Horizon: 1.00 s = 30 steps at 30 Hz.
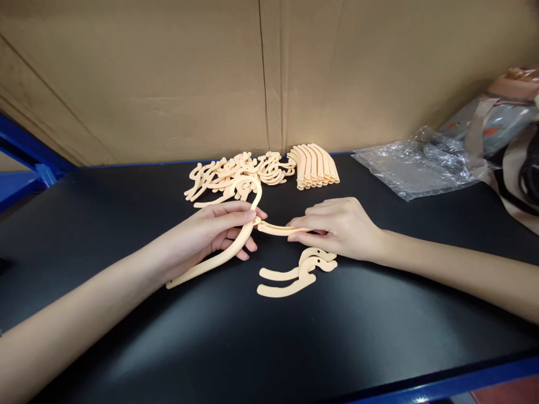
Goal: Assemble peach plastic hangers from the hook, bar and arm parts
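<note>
My left hand is closed around a long curved cream plastic piece with a hooked top, held above the black table. My right hand pinches a shorter cream arm piece, whose tip meets the long piece at my left fingertips. Two more curved arm pieces lie flat on the table just below my right hand.
A loose heap of cream hook parts and a neat stack of curved pieces sit at the table's back, against a cardboard wall. Crumpled clear plastic bags lie at the right. A blue frame edges the table.
</note>
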### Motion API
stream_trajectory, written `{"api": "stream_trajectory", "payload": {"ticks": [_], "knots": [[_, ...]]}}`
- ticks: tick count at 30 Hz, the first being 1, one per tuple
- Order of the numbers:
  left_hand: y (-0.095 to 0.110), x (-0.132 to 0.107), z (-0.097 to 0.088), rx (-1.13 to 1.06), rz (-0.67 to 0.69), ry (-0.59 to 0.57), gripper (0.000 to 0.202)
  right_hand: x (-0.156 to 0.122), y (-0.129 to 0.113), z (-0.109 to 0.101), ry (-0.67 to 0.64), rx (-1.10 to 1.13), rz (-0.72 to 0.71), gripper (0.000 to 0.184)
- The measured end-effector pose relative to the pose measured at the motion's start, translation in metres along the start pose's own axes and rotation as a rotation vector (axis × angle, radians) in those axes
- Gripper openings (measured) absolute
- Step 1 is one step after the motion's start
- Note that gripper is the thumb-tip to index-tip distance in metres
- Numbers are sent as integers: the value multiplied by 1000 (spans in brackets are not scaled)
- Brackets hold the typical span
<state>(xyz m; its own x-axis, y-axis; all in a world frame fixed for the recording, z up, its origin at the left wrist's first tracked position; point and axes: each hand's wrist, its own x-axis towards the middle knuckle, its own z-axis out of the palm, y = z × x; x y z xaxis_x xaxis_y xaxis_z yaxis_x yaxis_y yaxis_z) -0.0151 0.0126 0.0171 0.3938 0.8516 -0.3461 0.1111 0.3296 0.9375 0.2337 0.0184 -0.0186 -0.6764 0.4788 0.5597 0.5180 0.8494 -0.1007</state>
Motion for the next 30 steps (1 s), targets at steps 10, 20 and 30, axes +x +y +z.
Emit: {"api": "stream_trajectory", "payload": {"ticks": [10,20,30], "knots": [[5,-3,3,8,-95,3,16,0,0,1,20,-107,-63,25],[-1,-1,5,121,14,-29,12,0,-1,0,18,-114,-71,27],[-8,1,4,332,187,2,21,1,0,-2,-81,19,-4,29]]}}
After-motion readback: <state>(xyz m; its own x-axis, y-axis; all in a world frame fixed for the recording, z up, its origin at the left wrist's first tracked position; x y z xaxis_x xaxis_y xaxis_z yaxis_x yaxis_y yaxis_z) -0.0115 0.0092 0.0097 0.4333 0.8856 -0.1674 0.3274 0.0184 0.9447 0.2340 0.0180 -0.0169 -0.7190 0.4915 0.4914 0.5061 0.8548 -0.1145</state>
